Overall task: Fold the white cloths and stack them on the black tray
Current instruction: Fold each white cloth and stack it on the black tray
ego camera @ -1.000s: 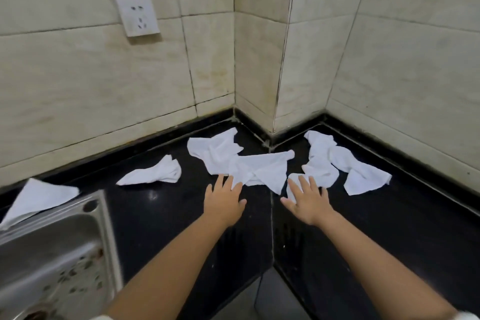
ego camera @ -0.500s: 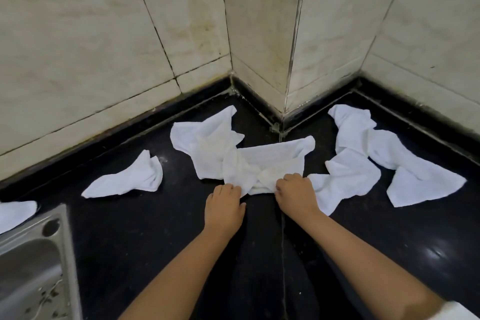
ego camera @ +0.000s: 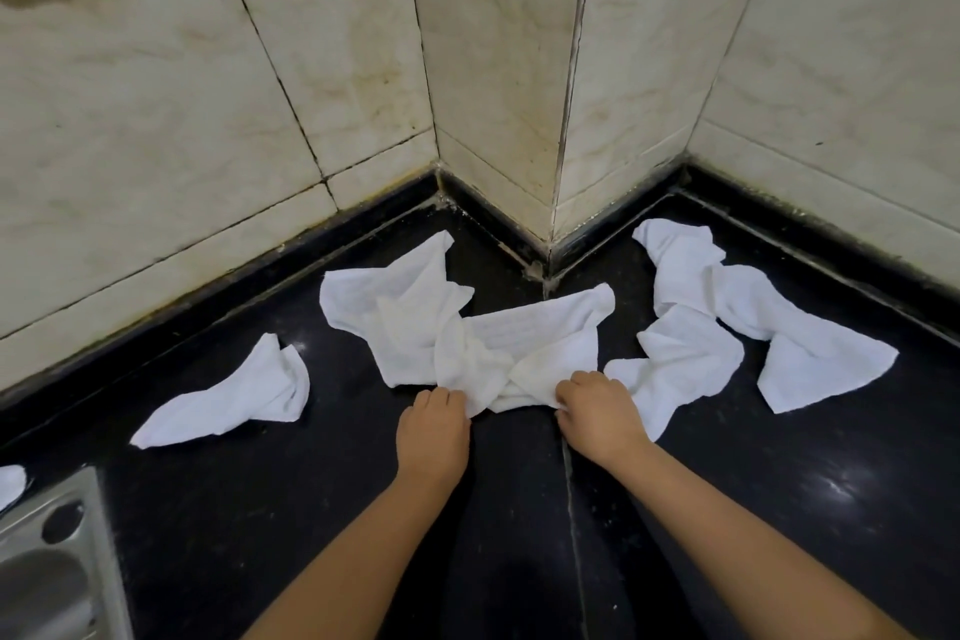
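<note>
Several crumpled white cloths lie on a black counter [ego camera: 519, 509] in a tiled corner. My left hand [ego camera: 434, 431] and my right hand [ego camera: 597, 413] both grip the near edge of the middle cloth [ego camera: 530, 348], fingers curled into its folds. Another cloth [ego camera: 395, 307] overlaps it at the back left. A small cloth [ego camera: 234, 395] lies apart on the left. To the right, two more cloths [ego camera: 680, 359] [ego camera: 810, 343] lie bunched together. No black tray is in view.
A steel sink [ego camera: 57, 566] sits at the lower left, with a bit of white cloth [ego camera: 10, 483] at its far rim. Beige tiled walls [ego camera: 493, 94] close the counter at the back, with a jutting corner behind the middle cloth.
My open hands moved forward to the middle cloth and closed on its near edge. The view has dropped and come nearer to the counter.
</note>
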Motion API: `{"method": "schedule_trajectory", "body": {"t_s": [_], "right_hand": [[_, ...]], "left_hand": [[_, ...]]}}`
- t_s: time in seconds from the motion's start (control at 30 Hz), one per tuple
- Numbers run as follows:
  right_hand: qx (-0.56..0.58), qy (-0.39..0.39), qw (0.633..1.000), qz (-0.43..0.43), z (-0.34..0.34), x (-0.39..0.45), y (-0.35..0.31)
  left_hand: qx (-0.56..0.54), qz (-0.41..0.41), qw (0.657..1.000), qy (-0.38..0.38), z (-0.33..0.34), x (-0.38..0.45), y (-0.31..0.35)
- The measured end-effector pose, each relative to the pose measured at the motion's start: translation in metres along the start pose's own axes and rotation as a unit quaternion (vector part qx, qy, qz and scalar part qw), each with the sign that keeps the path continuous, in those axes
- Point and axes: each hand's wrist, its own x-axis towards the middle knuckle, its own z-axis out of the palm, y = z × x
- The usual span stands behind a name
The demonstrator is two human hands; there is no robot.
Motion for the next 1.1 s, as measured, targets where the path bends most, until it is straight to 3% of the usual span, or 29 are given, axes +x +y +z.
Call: {"method": "schedule_trajectory", "body": {"t_s": [0.1, 0.3, 0.43, 0.53, 0.7, 0.77, 0.83, 0.93, 0.97, 1.03, 1.1], "right_hand": [[-0.030, 0.027, 0.999, -0.020, -0.004, 0.005, -0.010], [-0.103, 0.057, 0.982, -0.145, 0.011, 0.029, -0.058], [-0.086, 0.063, 0.984, -0.144, 0.012, 0.040, -0.076], [0.121, 0.077, 0.988, -0.051, -0.008, 0.041, -0.070], [0.333, 0.035, 0.938, 0.088, -0.061, 0.002, -0.042], [0.458, 0.028, 0.873, 0.166, -0.070, -0.023, -0.031], [0.561, 0.044, 0.779, 0.276, -0.073, -0.051, -0.019], [0.637, 0.063, 0.636, 0.431, -0.066, -0.093, 0.003], [0.632, 0.053, 0.617, 0.466, -0.061, -0.107, 0.009], [0.575, 0.005, 0.643, 0.506, -0.048, -0.130, 0.019], [0.487, -0.055, 0.705, 0.514, -0.037, -0.147, 0.026]], "left_hand": [[-0.012, -0.001, 0.999, 0.039, 0.002, 0.002, -0.011], [-0.042, -0.068, 0.996, 0.027, -0.008, -0.013, -0.046], [-0.055, -0.086, 0.995, 0.015, -0.014, -0.018, -0.068], [-0.069, -0.078, 0.995, 0.004, -0.015, -0.022, -0.073], [-0.117, -0.032, 0.992, 0.038, -0.032, -0.010, -0.060], [-0.121, 0.006, 0.992, 0.034, -0.039, -0.002, -0.048], [-0.104, 0.046, 0.994, -0.001, -0.041, 0.004, -0.033], [-0.076, 0.102, 0.989, -0.074, -0.030, 0.006, -0.011], [-0.067, 0.121, 0.986, -0.098, -0.024, 0.003, -0.004], [-0.050, 0.140, 0.981, -0.121, -0.010, -0.004, 0.008], [-0.048, 0.127, 0.986, -0.095, 0.000, -0.005, 0.015]]}}
